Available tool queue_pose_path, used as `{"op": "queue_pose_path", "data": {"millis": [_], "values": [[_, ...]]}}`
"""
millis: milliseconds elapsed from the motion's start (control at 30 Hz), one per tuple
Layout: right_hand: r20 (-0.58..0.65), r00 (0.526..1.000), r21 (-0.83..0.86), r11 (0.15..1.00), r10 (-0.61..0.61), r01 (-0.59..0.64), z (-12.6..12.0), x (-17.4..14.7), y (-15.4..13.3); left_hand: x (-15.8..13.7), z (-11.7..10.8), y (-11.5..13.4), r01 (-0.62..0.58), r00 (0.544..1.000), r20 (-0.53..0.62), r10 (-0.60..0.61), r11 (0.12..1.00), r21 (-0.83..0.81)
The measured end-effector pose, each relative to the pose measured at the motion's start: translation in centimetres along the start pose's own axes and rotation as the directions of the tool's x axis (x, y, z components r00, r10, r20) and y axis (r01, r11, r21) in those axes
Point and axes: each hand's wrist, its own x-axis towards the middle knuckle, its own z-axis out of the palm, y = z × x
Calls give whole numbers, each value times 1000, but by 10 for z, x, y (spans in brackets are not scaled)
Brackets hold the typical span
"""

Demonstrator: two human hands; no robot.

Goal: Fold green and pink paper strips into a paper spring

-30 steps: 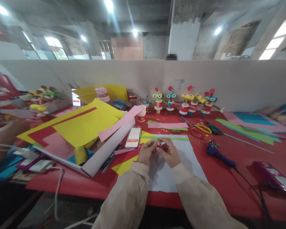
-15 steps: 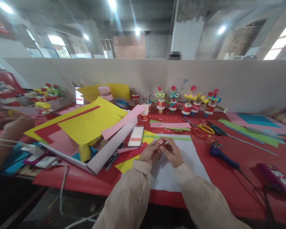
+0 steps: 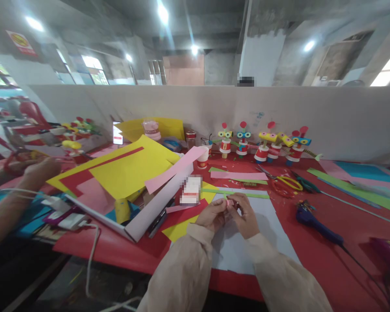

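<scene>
My left hand (image 3: 212, 215) and my right hand (image 3: 246, 217) meet above a white sheet of paper (image 3: 263, 242), their fingertips pinched around a small pink piece of paper (image 3: 229, 203). Its exact shape is partly hidden by the fingers. A thin green paper strip (image 3: 255, 196) lies across the sheet's far edge, just beyond the fingers. Left of my hands, a phone (image 3: 191, 190) rests near red paper (image 3: 183, 217) and yellow paper (image 3: 173, 232).
Cup figures (image 3: 242, 147) stand along the partition. Scissors (image 3: 289, 183), pliers (image 3: 307, 182) and a blue glue gun (image 3: 320, 225) lie to the right. An open box (image 3: 162, 201) with coloured sheets is at left, beside a co-worker's hand (image 3: 40, 175) and a power strip (image 3: 63, 216).
The whole view has shifted, so things sit slightly lower and further right. Both my hands stay together on the pink paper, fingers slightly moved. Scissors now show at the co-worker's hands.
</scene>
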Motion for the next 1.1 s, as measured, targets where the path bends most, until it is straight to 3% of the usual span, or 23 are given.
{"op": "queue_pose_path", "data": {"millis": [500, 767, 833, 933, 1000, 1100], "values": [[-8, 999, -11, 999, 36, -36, -2, 0, 7, -1, 1, 1, 46, 999, 6, -46, 999, -8], [-4, 994, -105, 989, 107, -107, -1, -7, -5, 4, 5, 6, -105, 982, -157, 109, 994, 35], [-5, 994, -209, 972, 105, -104, -17, -12, -11, 6, 6, 7, -149, 969, -194, 154, 988, 38], [31, 998, -410, 911, 62, -44, -60, -20, -18, 9, 5, 9, -256, 939, -219, 265, 964, 67], [29, 998, -568, 822, 52, -27, -97, -24, -18, 10, 5, 10, -307, 927, -206, 314, 949, 69], [8, 995, -774, 630, 95, -54, -153, -23, -15, 9, 6, 11, -294, 942, -158, 297, 955, 44]]}}
